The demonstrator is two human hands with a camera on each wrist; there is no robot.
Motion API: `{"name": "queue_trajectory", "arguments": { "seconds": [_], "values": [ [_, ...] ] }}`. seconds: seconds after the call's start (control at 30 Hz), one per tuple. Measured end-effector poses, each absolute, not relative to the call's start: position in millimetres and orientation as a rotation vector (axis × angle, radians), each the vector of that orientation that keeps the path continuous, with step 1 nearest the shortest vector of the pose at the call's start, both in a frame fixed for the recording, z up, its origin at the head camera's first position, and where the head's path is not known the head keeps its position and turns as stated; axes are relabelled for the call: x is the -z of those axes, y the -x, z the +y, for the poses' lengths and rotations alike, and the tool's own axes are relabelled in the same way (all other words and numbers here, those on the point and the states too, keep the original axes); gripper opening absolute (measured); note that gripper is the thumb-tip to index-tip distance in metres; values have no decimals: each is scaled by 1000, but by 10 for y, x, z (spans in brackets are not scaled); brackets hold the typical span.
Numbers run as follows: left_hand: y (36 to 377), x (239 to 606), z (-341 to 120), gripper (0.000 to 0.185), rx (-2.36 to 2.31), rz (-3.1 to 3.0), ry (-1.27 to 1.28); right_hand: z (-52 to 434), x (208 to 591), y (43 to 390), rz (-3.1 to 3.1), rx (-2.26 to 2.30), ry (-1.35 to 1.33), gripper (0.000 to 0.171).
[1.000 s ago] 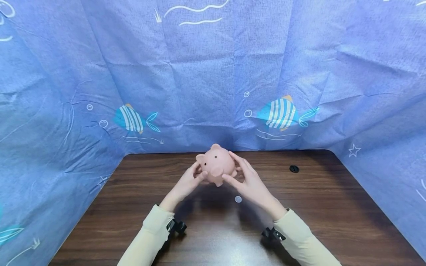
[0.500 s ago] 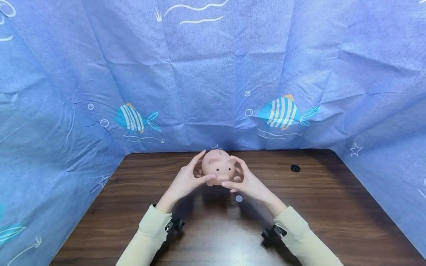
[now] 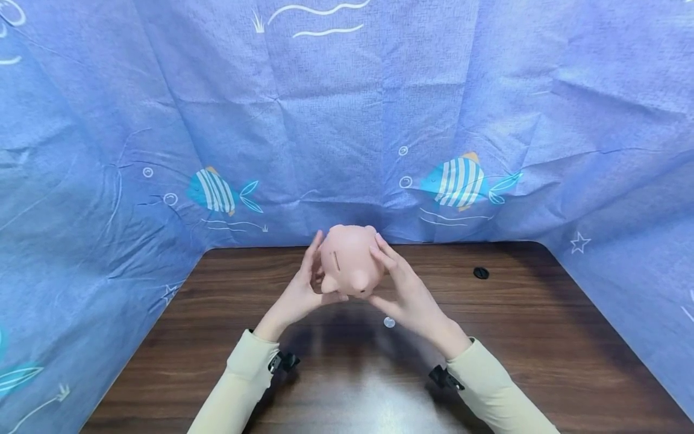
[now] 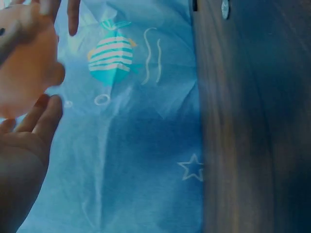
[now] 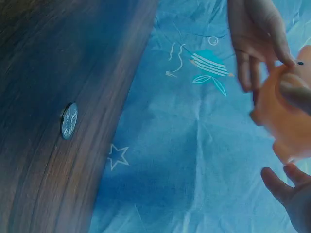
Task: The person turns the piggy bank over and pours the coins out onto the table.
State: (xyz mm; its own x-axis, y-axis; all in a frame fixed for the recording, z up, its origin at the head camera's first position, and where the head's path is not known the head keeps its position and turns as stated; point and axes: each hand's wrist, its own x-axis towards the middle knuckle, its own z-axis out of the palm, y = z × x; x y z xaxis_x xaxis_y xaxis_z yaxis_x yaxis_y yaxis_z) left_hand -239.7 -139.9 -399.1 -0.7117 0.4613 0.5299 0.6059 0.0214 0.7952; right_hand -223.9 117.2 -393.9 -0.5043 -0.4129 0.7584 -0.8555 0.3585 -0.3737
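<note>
A: Nearest us, what's there?

B: Two cream sleeves (image 3: 244, 377) over the wooden table (image 3: 542, 361), and a coin (image 3: 388, 322) lying flat just beyond the right wrist.

A: And the hands?

B: Past the coin, both are lifted clear of the table with the pink piggy bank (image 3: 349, 260) between them. The left hand (image 3: 295, 295) cups its left side, fingers curved up along it. The right hand (image 3: 409, 295) grips the other side, fingertips pressed near the top, thumb below. The bank is tipped, its slot facing the head camera.

A: What could go wrong?

B: I'd judge the hold light, fingertips on a smooth round body. If either hand eases, the bank could roll out and drop onto the table, perhaps onto the coin.

A: Farther back?

B: A small black cap (image 3: 480, 272) sits well apart on the right, then the blue fish-print cloth (image 3: 379, 120) behind.
</note>
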Motion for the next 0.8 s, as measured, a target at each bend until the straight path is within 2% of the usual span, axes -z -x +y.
{"name": "queue_trajectory", "arguments": {
  "seconds": [0.17, 0.27, 0.57, 0.67, 0.8],
  "values": [
    [2461, 4073, -1414, 86, 1848, -2446, 842, 1139, 4039, 2260, -2354, -1410, -910, 94],
    [2493, 4145, -1400, 74, 1848, -2633, 696, 1112, 4142, 2295, -2504, -1626, -745, 88],
    [2453, 4183, -1340, 78, 1882, -2787, 375, 1050, 4236, 2292, -2811, -1502, -545, 83],
    [2421, 4104, -1338, 77, 1752, -2783, 399, 1051, 4224, 2283, -2789, -1585, -573, 85],
    [2361, 3964, -1351, 79, 1602, -2670, 580, 1048, 4193, 2255, -2602, -1696, -647, 92]
  ]
}}
